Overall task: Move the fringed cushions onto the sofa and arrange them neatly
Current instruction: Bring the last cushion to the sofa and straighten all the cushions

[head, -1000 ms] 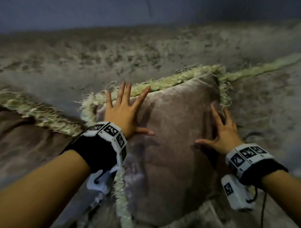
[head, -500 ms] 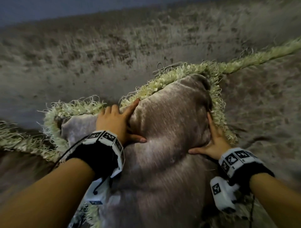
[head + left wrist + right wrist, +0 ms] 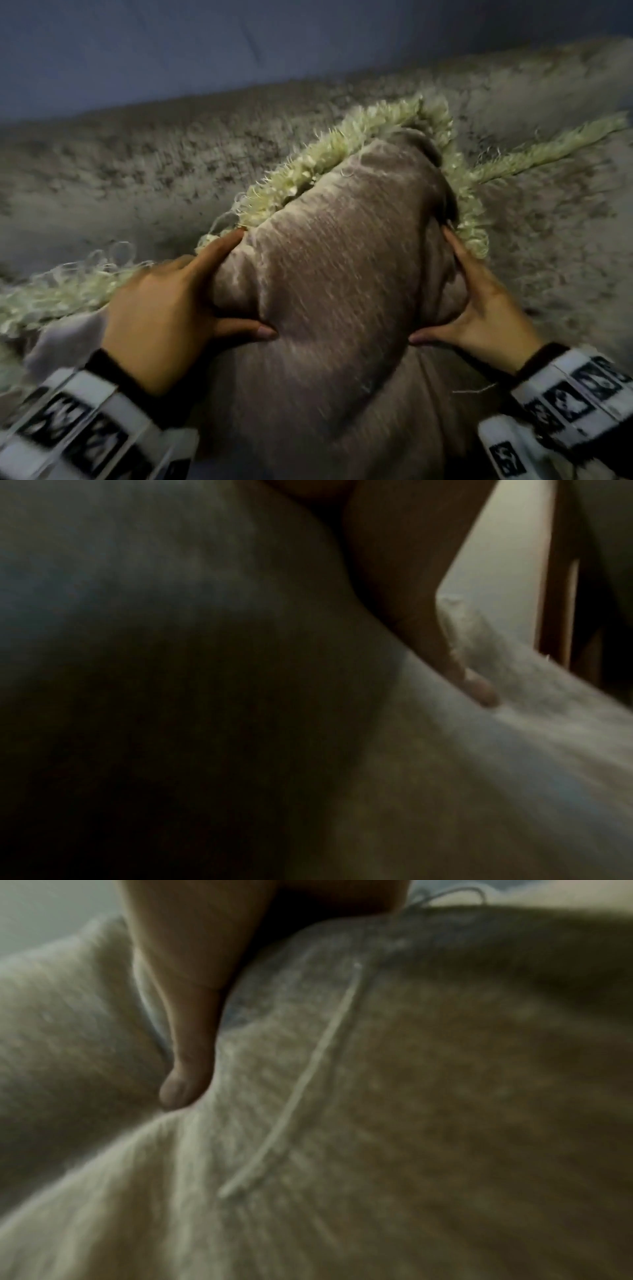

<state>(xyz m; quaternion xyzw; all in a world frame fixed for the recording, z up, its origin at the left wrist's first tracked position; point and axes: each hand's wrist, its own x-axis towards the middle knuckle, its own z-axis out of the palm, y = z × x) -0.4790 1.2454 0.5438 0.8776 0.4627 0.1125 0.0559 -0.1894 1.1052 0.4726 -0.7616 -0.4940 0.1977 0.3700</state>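
Observation:
A taupe velvet cushion (image 3: pixel 335 260) with a cream fringe (image 3: pixel 346 150) stands in front of me against the sofa back (image 3: pixel 154 161). My left hand (image 3: pixel 219 291) grips its left side, thumb pressed into the front and the fingers wrapped behind the edge. My right hand (image 3: pixel 459 294) grips the right side the same way. The fabric bulges between my hands. In the left wrist view only my thumb (image 3: pixel 479 691) shows, on the cushion fabric (image 3: pixel 445 777). The right wrist view shows my right thumb (image 3: pixel 185 1085) dug into the cushion (image 3: pixel 428 1096), beside a loose thread (image 3: pixel 301 1085).
A second fringed cushion (image 3: pixel 51 301) lies at the left, partly under my left wrist. A third cushion's fringe (image 3: pixel 548 150) runs off to the right. The mottled sofa back spans the view below a blue-grey wall (image 3: pixel 205 41).
My hands lay flat on the cushion's face a second ago. They now grip its two sides and squeeze it, and the cushion has come up closer to me.

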